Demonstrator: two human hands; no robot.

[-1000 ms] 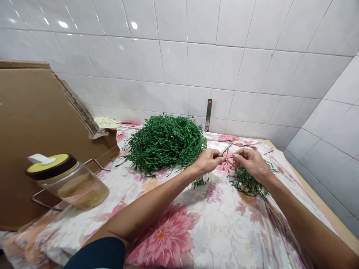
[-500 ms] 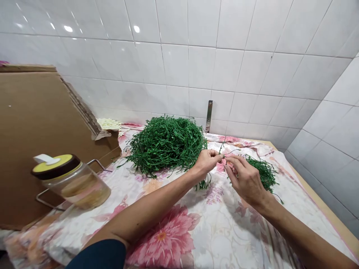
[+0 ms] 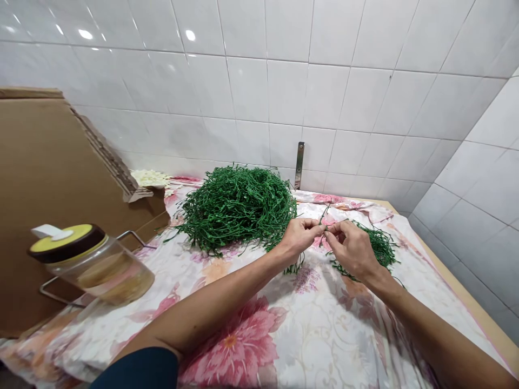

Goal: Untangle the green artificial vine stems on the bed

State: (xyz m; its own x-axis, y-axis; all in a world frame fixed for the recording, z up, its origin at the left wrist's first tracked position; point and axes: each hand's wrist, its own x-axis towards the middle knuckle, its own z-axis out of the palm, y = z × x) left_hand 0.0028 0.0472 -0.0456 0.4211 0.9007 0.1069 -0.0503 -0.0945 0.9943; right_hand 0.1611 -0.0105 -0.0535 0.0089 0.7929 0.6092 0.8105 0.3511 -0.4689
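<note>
Between my two hands, thin green artificial stems (image 3: 323,216) stick up from the pinched fingertips. My left hand (image 3: 300,236) is closed on them, thumb against forefinger. From the right, my right hand (image 3: 349,246) pinches at the same spot, its fingertips almost touching the left thumb. A large tangled heap of green stems (image 3: 239,208) lies just left of and behind my left hand. A smaller pile of green stems (image 3: 379,246) lies beyond my right hand, which partly hides it. More stem ends (image 3: 294,266) show below my left wrist.
A flowered cloth (image 3: 324,329) covers the table. At left stand a clear jar (image 3: 117,273) with a yellow-and-brown lid and a cardboard box (image 3: 60,200). Pale cream pieces (image 3: 150,178) lie behind the box. A tiled wall (image 3: 284,86) with a metal strip (image 3: 299,165) rises behind.
My right fingers have drawn in and closed more tightly beside the left fingertips. A thin stem that stuck out to the right above my right hand no longer shows. The view has shifted slightly.
</note>
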